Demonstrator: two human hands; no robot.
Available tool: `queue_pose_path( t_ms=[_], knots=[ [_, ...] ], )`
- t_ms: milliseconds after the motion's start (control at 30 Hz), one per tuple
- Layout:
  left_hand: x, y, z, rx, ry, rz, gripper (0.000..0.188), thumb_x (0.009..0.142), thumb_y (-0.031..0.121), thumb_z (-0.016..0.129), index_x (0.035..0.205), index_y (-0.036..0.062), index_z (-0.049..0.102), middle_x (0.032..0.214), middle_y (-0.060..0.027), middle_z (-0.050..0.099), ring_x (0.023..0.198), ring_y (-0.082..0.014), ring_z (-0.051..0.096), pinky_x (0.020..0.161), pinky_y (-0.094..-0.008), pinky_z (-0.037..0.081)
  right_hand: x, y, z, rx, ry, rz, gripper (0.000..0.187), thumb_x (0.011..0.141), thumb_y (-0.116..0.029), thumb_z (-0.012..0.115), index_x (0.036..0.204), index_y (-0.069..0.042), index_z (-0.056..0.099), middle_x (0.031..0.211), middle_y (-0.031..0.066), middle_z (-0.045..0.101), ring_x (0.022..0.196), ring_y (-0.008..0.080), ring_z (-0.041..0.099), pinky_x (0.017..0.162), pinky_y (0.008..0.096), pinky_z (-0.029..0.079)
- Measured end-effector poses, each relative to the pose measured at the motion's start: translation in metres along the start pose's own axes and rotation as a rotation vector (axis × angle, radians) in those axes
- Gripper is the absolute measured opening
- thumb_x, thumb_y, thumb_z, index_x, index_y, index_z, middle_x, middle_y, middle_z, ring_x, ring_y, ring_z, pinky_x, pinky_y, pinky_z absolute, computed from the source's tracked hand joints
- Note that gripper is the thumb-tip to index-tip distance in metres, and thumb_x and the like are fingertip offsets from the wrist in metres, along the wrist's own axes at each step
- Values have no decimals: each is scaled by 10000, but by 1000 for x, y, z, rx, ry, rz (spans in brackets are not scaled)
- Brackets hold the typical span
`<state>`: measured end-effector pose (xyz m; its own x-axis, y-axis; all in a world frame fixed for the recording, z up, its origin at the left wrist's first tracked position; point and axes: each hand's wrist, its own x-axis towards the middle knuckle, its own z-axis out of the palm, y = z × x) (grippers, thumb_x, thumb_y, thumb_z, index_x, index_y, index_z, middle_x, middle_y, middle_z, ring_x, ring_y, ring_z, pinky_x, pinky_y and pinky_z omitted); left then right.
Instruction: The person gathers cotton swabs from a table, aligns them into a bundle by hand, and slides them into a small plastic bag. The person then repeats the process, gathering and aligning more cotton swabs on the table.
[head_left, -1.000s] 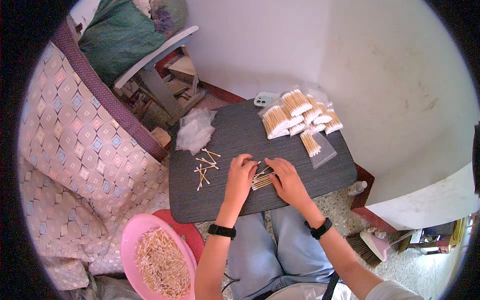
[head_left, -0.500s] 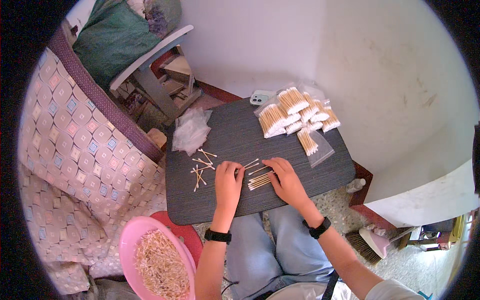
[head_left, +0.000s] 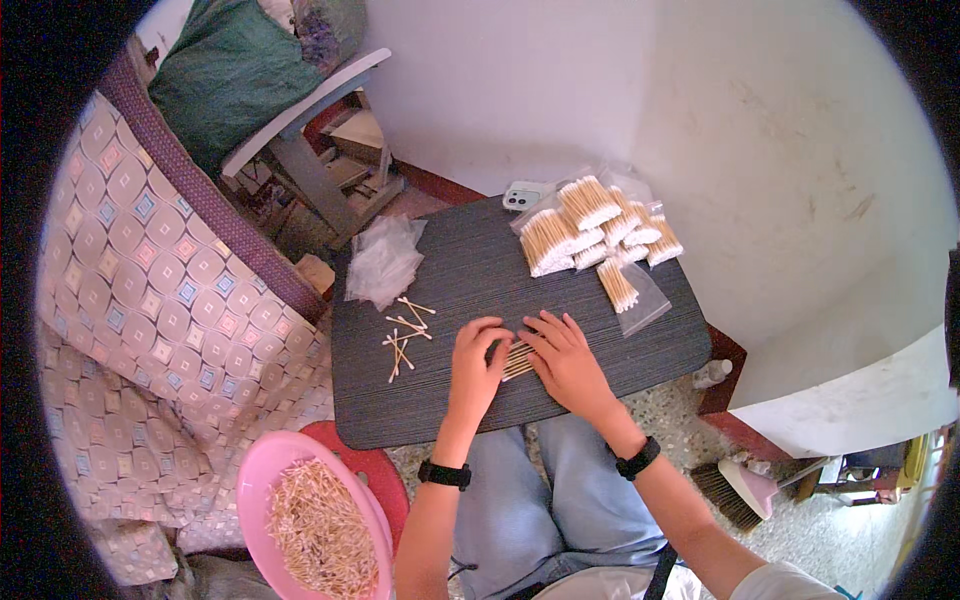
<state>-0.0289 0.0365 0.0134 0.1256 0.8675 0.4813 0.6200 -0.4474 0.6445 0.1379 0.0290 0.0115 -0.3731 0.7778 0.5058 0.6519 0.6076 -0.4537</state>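
Note:
Between my hands, a small row of cotton swabs (head_left: 518,362) lies side by side on the dark tabletop, partly covered by my fingers. My left hand (head_left: 478,362) is at the left end of the row, its fingers curved and its thumb and index tips close together on the swab ends. My right hand (head_left: 570,368) rests over the right end, fingers stretched out and a little apart, touching the swabs. Several loose swabs (head_left: 402,345) lie crossed over each other, left of my left hand.
A stack of filled swab bags (head_left: 580,228) stands at the far right; a part-filled bag (head_left: 635,300) lies before it. Clear empty bags (head_left: 385,260) lie far left. A phone (head_left: 522,195) rests behind. A pink basin (head_left: 262,500) of swabs stands lower left.
Swabs that stuck out from my left fingers are now among the row between my hands. My left hand has moved right, and my right fingers have spread over the row.

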Motion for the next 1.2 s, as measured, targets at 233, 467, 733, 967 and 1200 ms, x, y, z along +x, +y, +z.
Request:
queue_pose_path(
  t_ms=[233, 467, 733, 967, 1200],
  knots=[
    [-17, -11, -57, 657, 366, -172, 299, 706, 174, 740, 955, 85, 601, 967, -101, 573, 973, -300, 505, 874, -421, 380, 1, 9, -7, 264, 101, 100, 186, 870, -76, 557, 1052, -42, 570, 1137, 141, 565, 1148, 357, 489, 1024, 460, 363],
    [-35, -39, -83, 474, 272, -433, 261, 726, 198, 753, 857, 34, 597, 791, -109, 578, 752, -322, 567, 698, -391, 461, 2, 3, -9, 296, 123, 135, 170, 873, -69, 567, 1040, -38, 571, 1095, 158, 567, 1135, 359, 501, 981, 428, 399],
    [-37, -55, -88, 219, 302, -473, 130, 741, 122, 735, 779, 39, 642, 720, -84, 620, 607, -231, 581, 614, -349, 462, 2, 3, -9, 327, 124, 128, 171, 862, -69, 572, 1030, -38, 564, 1074, 163, 560, 1109, 369, 500, 979, 436, 392],
    [-11, 7, -65, 264, 209, -140, 58, 813, 83, 637, 848, 38, 624, 824, -120, 615, 786, -295, 581, 715, -389, 451, 2, 5, -12, 331, 145, 156, 188, 861, -53, 566, 1047, -28, 562, 1072, 171, 564, 1093, 373, 508, 950, 424, 408],
    [2, 13, -12, 267, -71, 22, 115, 817, 72, 625, 925, 31, 632, 960, -133, 604, 912, -308, 565, 808, -385, 462, 1, 7, -10, 469, 152, 248, 260, 862, -34, 552, 1119, 0, 535, 1111, 186, 565, 1087, 371, 516, 933, 420, 418]
  ],
)
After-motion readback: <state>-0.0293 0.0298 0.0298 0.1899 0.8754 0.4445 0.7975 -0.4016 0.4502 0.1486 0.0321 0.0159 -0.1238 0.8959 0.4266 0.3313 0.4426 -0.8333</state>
